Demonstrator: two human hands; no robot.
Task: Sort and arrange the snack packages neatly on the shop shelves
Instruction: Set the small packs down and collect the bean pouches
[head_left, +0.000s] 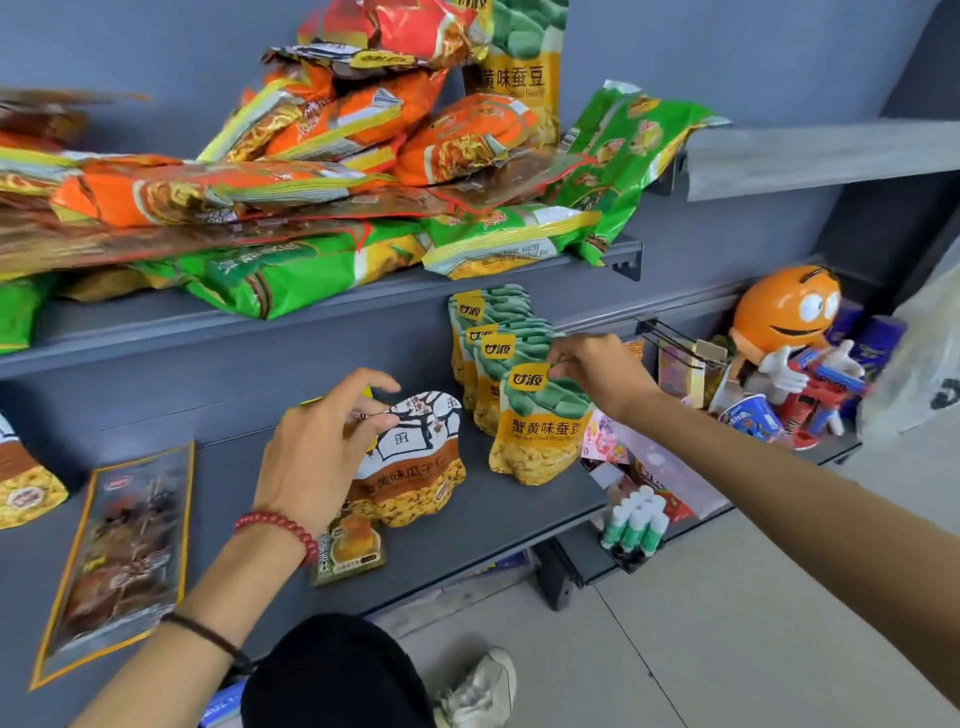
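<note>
Front broad bean pouch (540, 431): it is standing upright on the lower shelf (493, 525), at the head of its row, with the printed face turning outward to the buyer.
Right hand (597, 371): thumb and finger are pinching the top edge of this pouch, probably to keep it upright while it is being lined up.
Row of broad bean pouches (493, 332): the same kind of pouch is standing behind the front one, each overlapping the next and going back toward the wall.
Seed pouch (415, 467): it is leaning just beside the row, on the left, and is beginning a second line of another sort.
Left hand (317, 447): the fingers are curling at the top corner of the seed pouch and seem to be clamping it, though the blur is hiding the contact itself.
Small sachet (350, 551): it is lying flat, partly under the seed pouch.
Flat long packet (119, 556): it is lying further left, well apart.
Heap of orange and green packets (311, 171): it is lying mixed on the upper shelf (208, 332), so most of the sorting is still waiting.
</note>
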